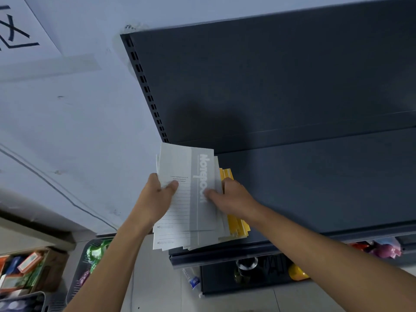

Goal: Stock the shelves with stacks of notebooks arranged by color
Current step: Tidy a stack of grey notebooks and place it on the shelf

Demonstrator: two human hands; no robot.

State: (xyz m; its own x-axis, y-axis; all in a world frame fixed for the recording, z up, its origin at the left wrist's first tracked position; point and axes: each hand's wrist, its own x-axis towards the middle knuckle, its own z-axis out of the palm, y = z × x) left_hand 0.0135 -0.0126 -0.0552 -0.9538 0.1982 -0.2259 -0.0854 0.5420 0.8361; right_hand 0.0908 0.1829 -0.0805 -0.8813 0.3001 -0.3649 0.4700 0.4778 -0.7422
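The left hand [157, 192] and right hand [229, 197] are gripping splayed grey notebooks [191, 212] overhanging the shelf [315, 188] edge, probably risking loose copies sliding off.

Top notebook [180, 212]: white word "Notebook" on grey cover band, running lengthwise, last letters partly covered. "A5" at lower left corner. Small print mid-cover illegible. Notebook beneath [167, 238]: "A5" likewise. Wall sign [20, 25]: large dark strokes, cropped, unreadable.

2 hands [155, 197] [234, 197], 1 grey ntbk stack [186, 167], 1 yellow stack [236, 226], 1 shelf [315, 188].
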